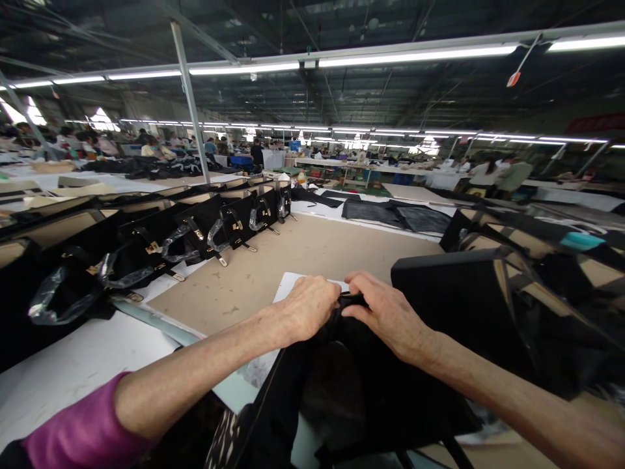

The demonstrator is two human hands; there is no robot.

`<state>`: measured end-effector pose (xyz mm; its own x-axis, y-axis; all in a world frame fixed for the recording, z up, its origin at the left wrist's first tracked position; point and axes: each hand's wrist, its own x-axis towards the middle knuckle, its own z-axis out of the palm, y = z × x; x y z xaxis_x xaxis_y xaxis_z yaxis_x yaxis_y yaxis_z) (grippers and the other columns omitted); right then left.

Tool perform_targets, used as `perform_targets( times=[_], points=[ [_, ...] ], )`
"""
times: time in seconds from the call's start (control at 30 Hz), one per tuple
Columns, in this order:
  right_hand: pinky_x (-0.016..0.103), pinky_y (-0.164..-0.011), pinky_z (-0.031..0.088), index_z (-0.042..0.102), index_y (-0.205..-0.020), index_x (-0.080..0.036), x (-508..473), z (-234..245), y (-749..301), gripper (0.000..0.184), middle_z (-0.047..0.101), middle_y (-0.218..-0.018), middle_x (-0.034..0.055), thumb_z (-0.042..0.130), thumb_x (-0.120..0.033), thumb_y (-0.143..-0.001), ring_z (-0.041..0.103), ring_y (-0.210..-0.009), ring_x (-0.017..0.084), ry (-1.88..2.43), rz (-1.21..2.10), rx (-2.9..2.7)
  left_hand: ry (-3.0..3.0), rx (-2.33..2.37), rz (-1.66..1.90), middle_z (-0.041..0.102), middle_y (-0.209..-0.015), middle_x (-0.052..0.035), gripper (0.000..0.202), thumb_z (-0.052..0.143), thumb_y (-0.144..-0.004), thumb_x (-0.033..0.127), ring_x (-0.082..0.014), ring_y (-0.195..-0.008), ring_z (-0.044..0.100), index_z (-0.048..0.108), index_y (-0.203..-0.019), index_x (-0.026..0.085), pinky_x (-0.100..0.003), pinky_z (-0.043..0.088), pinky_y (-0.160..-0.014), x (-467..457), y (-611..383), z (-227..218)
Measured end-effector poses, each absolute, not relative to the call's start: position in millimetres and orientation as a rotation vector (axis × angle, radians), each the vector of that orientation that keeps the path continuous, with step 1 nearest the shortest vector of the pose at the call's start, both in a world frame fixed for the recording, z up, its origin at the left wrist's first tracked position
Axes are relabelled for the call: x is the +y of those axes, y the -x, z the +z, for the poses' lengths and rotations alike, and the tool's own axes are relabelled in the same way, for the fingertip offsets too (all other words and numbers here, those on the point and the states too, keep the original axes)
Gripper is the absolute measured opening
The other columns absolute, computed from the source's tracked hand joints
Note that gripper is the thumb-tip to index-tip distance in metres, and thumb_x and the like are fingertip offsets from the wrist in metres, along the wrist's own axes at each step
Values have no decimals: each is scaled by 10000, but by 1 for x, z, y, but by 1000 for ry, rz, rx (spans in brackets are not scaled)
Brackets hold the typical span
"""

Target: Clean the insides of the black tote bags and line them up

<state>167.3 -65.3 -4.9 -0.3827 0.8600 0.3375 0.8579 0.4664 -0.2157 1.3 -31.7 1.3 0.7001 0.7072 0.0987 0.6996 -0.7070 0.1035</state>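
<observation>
Black bag (pixel 390 391): edge held between left hand (pixel 310 306), right hand (pixel 388 314); tan board (pixel 322 244) stretches ahead.

My left forearm (pixel 205 368) and right forearm (pixel 502 391) angle inward — left grip (pixel 312 305) curled into a fist, right grip (pixel 388 314) arched beside it, thumb (pixel 359 314) set below bent fingers (pixel 360 280).

Long white tube lights (pixel 415 56) overhead, dim grey metal roof (pixel 469 91), glints on clear plastic wraps (pixel 47 296), black fabric (pixel 395 391) in deep shadow, stretched edges, soft background
</observation>
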Motion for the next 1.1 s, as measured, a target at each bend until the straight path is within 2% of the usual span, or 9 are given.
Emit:
perform_targets(
  times=[0.1,0.17,0.27,0.47,0.57,0.63,0.73,0.93,1.1],
  points=[
    [318,-764,398,431,-996,-207,-69,-6,-178,339,537,-1003,48,603,-261,-709,504,-910,193,1536,82,-2231,-2792,1132,236,595,-604,-85,253,371,-796,240,-169,-561,552,600,-743,147,-238,316,-498,-32,2,3],
    [316,-798,385,425,-1051,-220,-69,-7,-184,384,535,-1044,38,600,-242,-710,499,-944,185,1574,128,-2226,-2794,1103,257,590,-594,-79,257,366,-797,236,-160,-544,541,602,-750,148,-235,301,-489,-31,3,3],
    [298,-798,376,469,-1031,-228,-69,-9,-188,308,563,-1003,19,569,-235,-740,510,-921,174,1564,131,-2272,-2811,1111,264,583,-589,-76,262,359,-801,239,-155,-542,532,599,-744,149,-232,287,-483,-30,4,2],
    [253,-680,374,534,-864,-219,-66,-10,-188,84,579,-816,-8,507,-253,-792,527,-774,152,1550,41,-2338,-2840,1109,182,570,-605,-56,249,335,-820,242,-157,-582,536,565,-772,162,-229,329,-517,-30,5,3],
    [246,-663,359,533,-826,-218,-63,-12,-190,57,583,-798,-15,528,-244,-776,530,-763,151,1608,13,-2302,-2921,1044,275,575,-767,-40,181,372,-797,198,-169,-702,548,509,-914,184,-242,375,-588,-33,5,4],
    [244,-671,351,533,-821,-218,-62,-13,-189,51,589,-805,-16,528,-236,-774,532,-772,151,1612,35,-2293,-2992,915,368,542,-916,-27,255,379,-784,147,-154,-781,536,442,-1023,209,-238,392,-640,-35,5,6],
    [243,-677,343,534,-808,-214,-63,-10,-188,38,596,-799,-11,514,-225,-778,533,-780,153,1632,89,-2274,-3059,738,352,474,-1028,-6,317,355,-775,85,-119,-794,521,407,-1043,246,-215,397,-645,-34,6,7],
    [229,-630,326,522,-821,-219,-70,1,-184,98,594,-790,-2,534,-189,-729,525,-765,156,1789,240,-2179,-3123,634,231,488,-946,-8,367,429,-679,40,-142,-781,516,372,-1001,206,-233,392,-605,-28,-2,11],
    [217,-577,303,511,-796,-228,-78,6,-191,91,582,-761,-13,532,-204,-710,510,-714,145,1976,282,-2029,-3115,659,228,491,-931,-8,201,424,-778,154,-136,-734,529,378,-967,206,-225,354,-510,-27,-9,14]
  ],
)
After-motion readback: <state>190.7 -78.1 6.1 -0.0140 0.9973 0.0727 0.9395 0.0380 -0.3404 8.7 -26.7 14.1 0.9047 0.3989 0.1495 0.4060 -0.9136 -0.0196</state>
